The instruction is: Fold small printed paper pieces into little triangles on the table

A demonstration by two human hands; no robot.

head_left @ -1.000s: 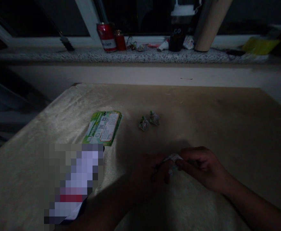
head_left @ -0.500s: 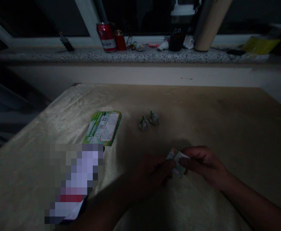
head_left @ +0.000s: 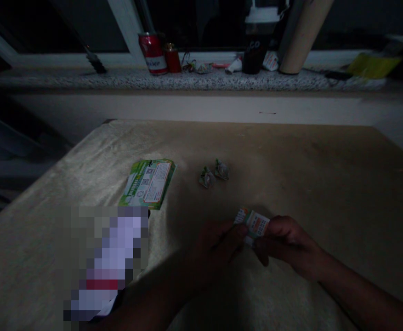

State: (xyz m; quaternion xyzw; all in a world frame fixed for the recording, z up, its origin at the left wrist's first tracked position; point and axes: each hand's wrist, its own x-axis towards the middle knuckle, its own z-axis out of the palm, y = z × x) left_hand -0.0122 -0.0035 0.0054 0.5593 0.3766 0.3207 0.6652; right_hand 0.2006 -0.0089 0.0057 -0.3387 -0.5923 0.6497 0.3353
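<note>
A small printed paper piece [head_left: 257, 223], white and green with orange patches, is held up over the table between both hands. My left hand [head_left: 222, 241] grips its left edge, thumb on top. On the opposite side, my right hand [head_left: 287, 241] pinches the lower right part, with the thumb near the bottom edge. The fingers behind the paper are hidden. Farther back lie two small crumpled or folded pieces, the left piece [head_left: 206, 177] and the right piece [head_left: 221, 169], greenish and pale. Dim light hides their exact make.
A green printed packet or booklet [head_left: 148, 184] lies left of the hands. Nearer is a pixelated, phone-like object [head_left: 115, 253]. The windowsill [head_left: 204, 82] behind the table bears a red can [head_left: 153, 54], a red lighter [head_left: 173, 58], a dark lidded cup [head_left: 252, 46] and a cardboard tube [head_left: 303, 39].
The paper piece has turned and shows more of its printed face. My right thumb has slid down from its middle to the lower edge. Things on the table stay put.
</note>
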